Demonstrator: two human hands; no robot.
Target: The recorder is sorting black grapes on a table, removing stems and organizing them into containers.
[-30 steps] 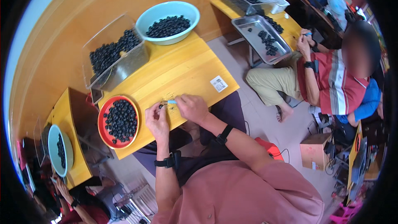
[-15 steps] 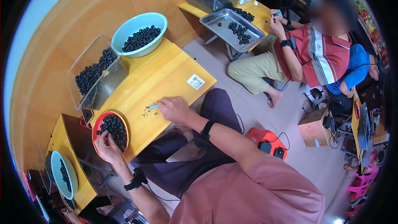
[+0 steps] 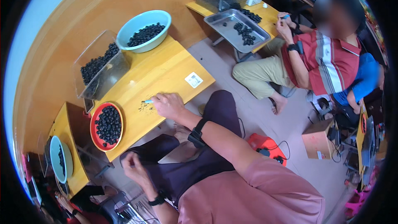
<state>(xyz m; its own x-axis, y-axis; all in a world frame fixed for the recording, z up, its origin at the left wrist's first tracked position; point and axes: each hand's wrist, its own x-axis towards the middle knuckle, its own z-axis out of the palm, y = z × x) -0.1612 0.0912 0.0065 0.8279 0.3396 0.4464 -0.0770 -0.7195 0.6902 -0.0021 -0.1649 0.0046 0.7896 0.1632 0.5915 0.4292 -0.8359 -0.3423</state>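
My right hand (image 3: 169, 105) is closed around a small tool with a light blue handle (image 3: 147, 101), its blade or tip too small to make out. It hovers over the yellow table (image 3: 155, 74), beside scattered dark crumbs (image 3: 146, 108). My left hand (image 3: 135, 169) is over my lap, near the table's front edge. Its fingers are bent together, and whatever they may pinch cannot be made out. A red bowl with a yellowish rim (image 3: 120, 137) stands on the table's left end. Small round black pieces (image 3: 109, 125) fill much of it.
Behind the red bowl stand a clear bin (image 3: 108, 81) and a light blue basin (image 3: 161, 37), both holding black pieces. A co-worker (image 3: 327, 62) sits at another table with a metal tray (image 3: 226, 27). A second blue basin (image 3: 66, 161) is at left. A red stool-like object (image 3: 265, 145) and cardboard box (image 3: 318, 139) occupy the floor.
My left hand has left the red bowl and moved down and right over my lap. My right hand still grips the blue-handled tool, nearly in place. The view has shifted slightly.
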